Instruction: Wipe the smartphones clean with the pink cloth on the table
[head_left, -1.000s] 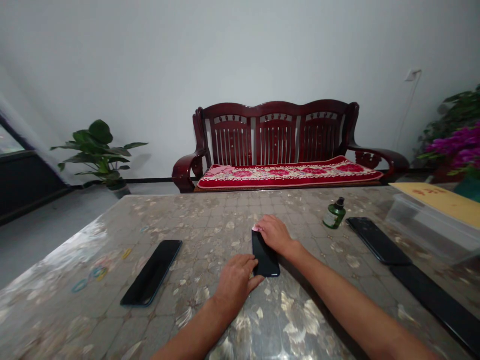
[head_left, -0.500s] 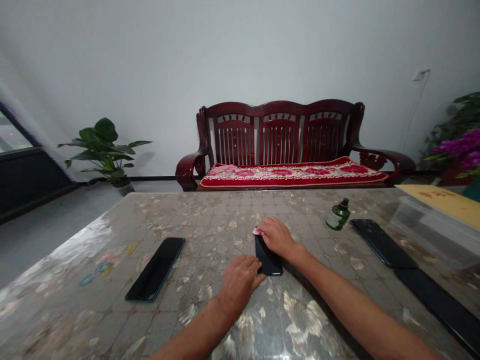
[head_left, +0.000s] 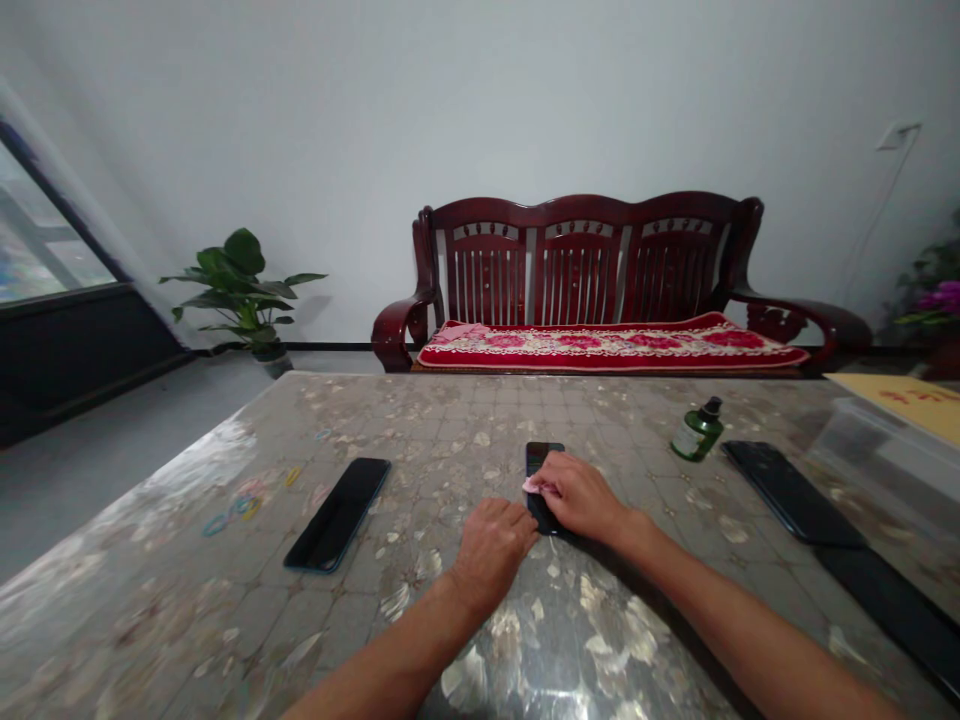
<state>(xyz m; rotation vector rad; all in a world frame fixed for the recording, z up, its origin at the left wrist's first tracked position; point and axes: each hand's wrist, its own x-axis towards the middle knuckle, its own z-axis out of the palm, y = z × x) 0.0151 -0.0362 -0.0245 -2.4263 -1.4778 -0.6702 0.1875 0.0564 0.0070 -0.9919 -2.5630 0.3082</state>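
Observation:
A dark smartphone [head_left: 541, 458] lies flat on the patterned table [head_left: 450, 430], its far end showing beyond my hands. My left hand [head_left: 495, 545] grips its near left edge with curled fingers; the fingertips are partly hidden. Pinched in my right hand [head_left: 583, 492] is a small pink cloth [head_left: 531, 486], pressed against the phone's screen. That hand covers much of the screen. To the left lies another black smartphone [head_left: 339, 515], untouched.
On the right stands a green spray bottle [head_left: 694, 434], near a third phone [head_left: 791, 492] and a similar dark slab [head_left: 892, 610]. Behind them is a clear plastic box [head_left: 877, 450] under a yellow sheet [head_left: 904, 395]. Coloured rubber bands [head_left: 244, 506] lie left. A wooden bench [head_left: 592, 215] stands beyond the table.
My right hand has moved the pink cloth from the phone's far end toward its middle, uncovering the far end. My left hand stays at the edge. The whole view has shifted slightly.

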